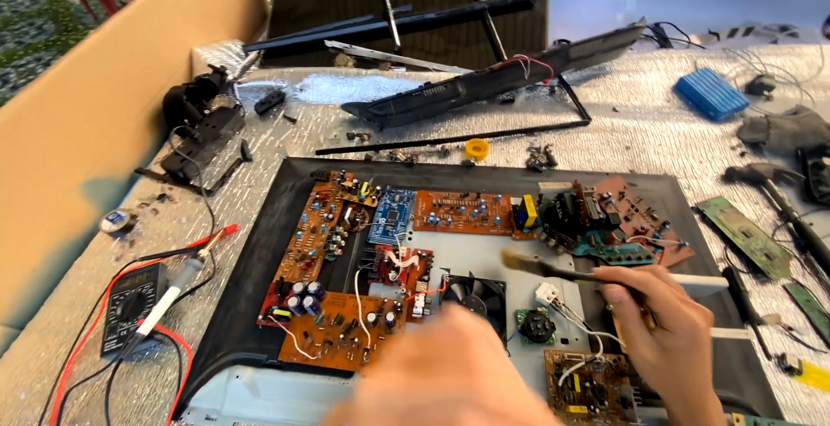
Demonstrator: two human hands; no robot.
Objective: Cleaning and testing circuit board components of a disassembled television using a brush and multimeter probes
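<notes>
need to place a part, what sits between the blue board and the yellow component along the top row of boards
In the head view, a long orange-brown circuit board fills the stretch between the blue board and the yellow component.

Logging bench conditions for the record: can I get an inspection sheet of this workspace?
Surface: silvery padded table cover.
Job's things: opened chassis with circuit boards; fan; paintbrush.
Clutter: multimeter, blue box, yellow ring, black frame strips, loose screws.
Grippers: right hand holds the paintbrush; left hand blurred, grip unclear.
Cables: red and black leads; white wires.
Surroundings: cardboard box at left.
</notes>
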